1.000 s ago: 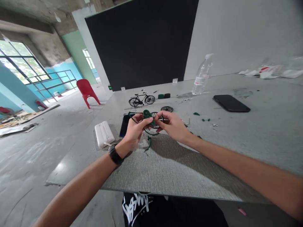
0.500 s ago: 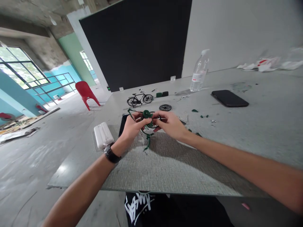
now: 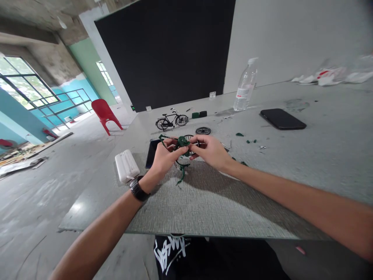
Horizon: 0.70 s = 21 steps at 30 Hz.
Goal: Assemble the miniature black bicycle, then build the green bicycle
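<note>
Fingers of my left hand [image 3: 164, 156] hold the green frame [image 3: 182, 141]; my right hand [image 3: 212, 153] touches the black wheel [image 3: 189, 136] right of it, grip unclear.

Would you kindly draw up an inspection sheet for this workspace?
Surface: grey tabletop, textured, shadowed below the hands.
Things in hand: green model part and spoked wheel.
Parts around: black model bicycle upright; loose wheel flat; green curved piece just below the hands; small green bit at right.
Clutter: white box, black phone-like slab, clear bottle standing.
Hands: left hand grips the green model part; right hand has its fingers at the spoked wheel; exact contact partly hidden.
Cables: nothing clearly seen.
Surroundings: black panel behind; red chair on the floor, left.
</note>
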### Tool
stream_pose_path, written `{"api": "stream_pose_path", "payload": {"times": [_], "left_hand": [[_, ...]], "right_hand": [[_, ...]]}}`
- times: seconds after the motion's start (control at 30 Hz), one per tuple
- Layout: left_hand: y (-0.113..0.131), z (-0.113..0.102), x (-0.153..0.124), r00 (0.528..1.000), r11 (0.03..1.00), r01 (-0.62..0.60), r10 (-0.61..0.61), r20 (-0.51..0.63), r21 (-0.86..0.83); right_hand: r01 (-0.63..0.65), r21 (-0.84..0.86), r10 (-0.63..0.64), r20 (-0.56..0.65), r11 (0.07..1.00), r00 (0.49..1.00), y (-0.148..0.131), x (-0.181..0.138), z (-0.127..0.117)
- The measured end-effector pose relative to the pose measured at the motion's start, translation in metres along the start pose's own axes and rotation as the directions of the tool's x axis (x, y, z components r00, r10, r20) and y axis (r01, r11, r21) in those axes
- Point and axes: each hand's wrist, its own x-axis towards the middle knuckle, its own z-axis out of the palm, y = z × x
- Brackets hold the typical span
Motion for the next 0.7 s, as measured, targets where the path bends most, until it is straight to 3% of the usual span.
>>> {"api": "stream_pose_path", "payload": {"times": [0.17,0.4,0.7], "left_hand": [[0.0003,-0.0002,-0.0008,0.999,0.999,0.005,-0.004,-0.032,0.033],[-0.002,-0.0007,-0.0007,1.0,0.999,0.002,-0.002,0.001,0.041],[-0.0045,0.0017,-0.0021,1.0,1.0,0.012,-0.013,0.003,0.029]], "right_hand": [[-0.011,-0.083,0.01,-0.02,0.996,1.0,0.0025,0.0016,-0.0036],[-0.02,-0.004,0.02,0.005,1.0,1.0,0.0089,0.0032,-0.0048],[-0.022,-0.028,0.022,-0.009,0.999,1.0,0.0074,0.0018,-0.0017]]}}
